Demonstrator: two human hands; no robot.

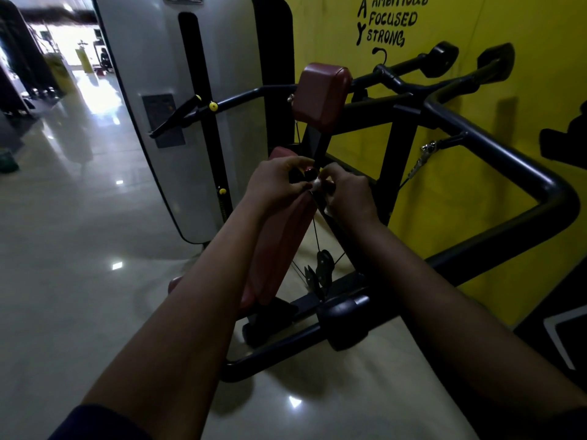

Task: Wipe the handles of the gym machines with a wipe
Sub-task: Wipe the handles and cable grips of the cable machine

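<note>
My left hand (273, 182) and my right hand (347, 195) meet in the middle of the view, above a red padded seat (279, 236). Both pinch a small white wipe (316, 183) between their fingertips. The wipe is mostly hidden by the fingers. A black gym machine surrounds them, with two black handles (443, 58) (495, 63) far up at the right, away from my hands. A thick black frame bar (495, 147) runs along the right side.
A red chest pad (322, 93) stands behind my hands. A grey weight-stack housing (178, 115) rises at the left. The yellow wall (460, 173) with black lettering is at the right. A black foot roller (344, 319) lies low in front. Glossy floor (79, 249) opens to the left.
</note>
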